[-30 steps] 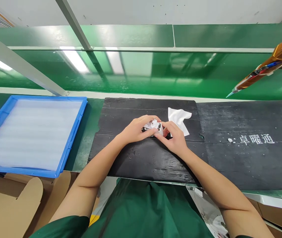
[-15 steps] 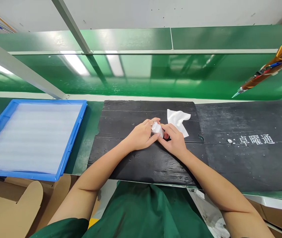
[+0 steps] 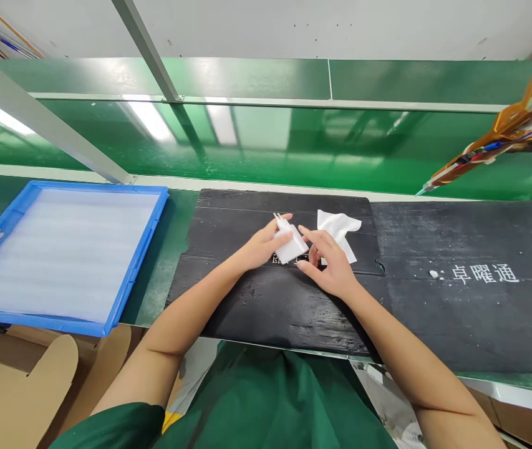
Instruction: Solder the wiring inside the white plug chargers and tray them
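A white plug adapter (image 3: 292, 246) with two thin pins is held in my left hand (image 3: 264, 244). The thumb lies across its face, and the pins point up and away to the left. Just right of the adapter is my right hand (image 3: 330, 260), its thumb and forefinger apart with nothing visible between them. Behind that hand a crumpled white cloth (image 3: 337, 226) lies on the black mat (image 3: 266, 312), partly covered by the fingers.
To the left stands a blue tray (image 3: 141, 262) lined with white foam sheet. An orange-wrapped tool with a pale tip (image 3: 471, 156) hangs at the upper right. White lettering (image 3: 485, 274) marks the right-hand mat. Cardboard boxes (image 3: 13, 386) are below the bench's left edge.
The adapter has turned so its broad face shows, and it now sits in my left hand alone. My right fingers have come off it and spread apart.
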The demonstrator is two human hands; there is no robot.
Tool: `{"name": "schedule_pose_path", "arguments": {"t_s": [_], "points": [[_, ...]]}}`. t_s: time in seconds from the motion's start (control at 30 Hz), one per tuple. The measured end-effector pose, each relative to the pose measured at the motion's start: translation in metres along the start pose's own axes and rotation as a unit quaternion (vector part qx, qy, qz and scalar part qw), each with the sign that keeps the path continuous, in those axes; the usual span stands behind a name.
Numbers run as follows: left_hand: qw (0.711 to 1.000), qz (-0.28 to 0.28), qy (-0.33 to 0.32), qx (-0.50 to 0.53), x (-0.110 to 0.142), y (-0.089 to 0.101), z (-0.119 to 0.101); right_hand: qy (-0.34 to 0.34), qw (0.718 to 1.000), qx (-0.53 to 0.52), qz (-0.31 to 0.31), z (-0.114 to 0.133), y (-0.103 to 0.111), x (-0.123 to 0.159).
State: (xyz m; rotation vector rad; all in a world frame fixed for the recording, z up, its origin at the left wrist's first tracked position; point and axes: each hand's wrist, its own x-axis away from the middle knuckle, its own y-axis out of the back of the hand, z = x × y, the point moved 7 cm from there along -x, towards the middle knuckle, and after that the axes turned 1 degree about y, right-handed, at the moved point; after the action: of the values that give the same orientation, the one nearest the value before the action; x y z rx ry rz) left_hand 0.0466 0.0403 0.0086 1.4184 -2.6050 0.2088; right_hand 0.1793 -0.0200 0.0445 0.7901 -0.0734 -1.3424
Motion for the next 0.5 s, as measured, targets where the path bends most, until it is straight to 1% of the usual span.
{"name": "schedule_pose_path", "arguments": {"t_s": [0.03, 0.1, 0.17, 0.23, 0.3, 0.37, 0.43, 0.5], "points": [[0.997, -0.029, 0.039, 0.066, -0.002, 0.006, 0.003, -0.006, 1.000, -0.006, -0.009, -0.001, 0.002, 0.000], [0.975, -0.063, 0.101, 0.186, -0.003, 0.014, 0.004, -0.014, 0.999, 0.018, -0.030, -0.004, 0.006, -0.001], [0.952, -0.062, 0.132, 0.270, -0.002, 0.016, -0.001, -0.003, 0.997, 0.075, -0.029, -0.007, 0.004, -0.001], [0.937, -0.053, 0.139, 0.317, 0.000, 0.016, -0.008, 0.024, 0.991, 0.134, -0.009, -0.009, -0.002, -0.001], [0.930, -0.054, 0.130, 0.340, 0.001, 0.019, -0.012, 0.049, 0.983, 0.175, 0.014, -0.012, -0.010, -0.001], [0.929, -0.081, 0.108, 0.345, -0.003, 0.028, -0.011, 0.064, 0.978, 0.196, 0.031, -0.016, -0.015, -0.001], [0.932, -0.138, 0.082, 0.323, -0.008, 0.043, -0.006, 0.076, 0.975, 0.205, 0.037, -0.018, -0.017, -0.001], [0.942, -0.206, 0.062, 0.259, -0.012, 0.062, -0.001, 0.095, 0.973, 0.209, 0.034, -0.016, -0.018, 0.000]]}}
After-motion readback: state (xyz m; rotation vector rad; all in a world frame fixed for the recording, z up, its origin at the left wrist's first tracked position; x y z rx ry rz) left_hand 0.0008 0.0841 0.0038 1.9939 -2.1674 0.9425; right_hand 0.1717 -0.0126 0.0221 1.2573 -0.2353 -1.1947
